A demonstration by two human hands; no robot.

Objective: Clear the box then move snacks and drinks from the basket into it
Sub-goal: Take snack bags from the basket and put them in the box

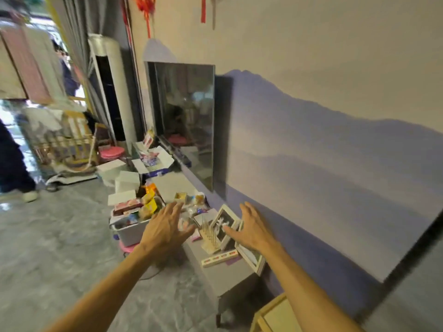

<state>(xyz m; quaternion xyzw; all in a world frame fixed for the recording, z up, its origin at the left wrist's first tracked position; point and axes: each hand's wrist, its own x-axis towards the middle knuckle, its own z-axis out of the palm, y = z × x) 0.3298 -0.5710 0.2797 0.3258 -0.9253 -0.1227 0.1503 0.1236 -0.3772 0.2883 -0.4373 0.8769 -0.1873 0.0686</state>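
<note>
One basket (130, 232): grey plastic, set on a pink stool (127, 248) against the front edge of the low grey cabinet (167, 185), towards its near end.
Basket contents: packed above the rim with snack packets (148, 204) in yellow, orange and pink; individual items too blurred to identify.
Box (165, 155): white cardboard with a blue side, flaps open, at the far end of the cabinet top, below the television (187, 121); colourful packets visible inside.
Left hand (165, 226): palm down, fingers spread, holding nothing; positioned over the basket's near corner and the cabinet's front edge.
Right hand (251, 228): palm down, fingers spread, holding nothing; positioned over the cabinet's near end by the wall. Contact with the items below cannot be determined.
Picture frame (225, 222): white, tilted, at the near end of the cabinet top, between the two hands.
Second frame (251, 256): white, lying at the cabinet's near corner, partly under the right hand.
Wooden rack (211, 236): pale, with upright prongs, just beside the tilted frame.
Strip (219, 257): white with red marks, along the near front edge.
Small clutter (194, 207): mid cabinet top, beyond the fingertips; blurred.
White boxes (127, 180): stacked on the floor (60, 236) beyond the basket.
Wall (311, 68): pale, runs along the cabinet's back edge.
Second person (12, 164): dark trouser leg and pale shoe at the far left of the room.
</note>
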